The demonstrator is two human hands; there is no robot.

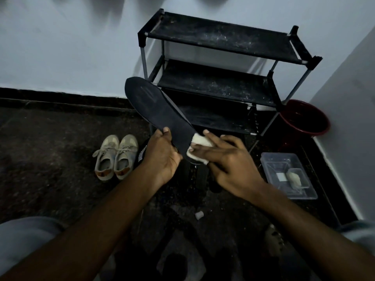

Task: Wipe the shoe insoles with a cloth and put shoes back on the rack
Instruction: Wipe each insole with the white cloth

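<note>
Grip: left hand (162, 157) clamped on insole (158, 110) near end; right hand (229, 161) pinching cloth (199, 141) against insole.

1 insole (162, 112), 1 cloth (199, 139) and 2 hands (left hand (162, 157), right hand (229, 159)) are counted. 1 rack (223, 37) w/ 3 shelves, 2 beige shoes (105, 157), 1 red bucket (316, 130) & 1 clear tub (269, 159) are seen. 1 pale lump (294, 177) is noted in the tub, plus 1 small cap (199, 214).
</note>
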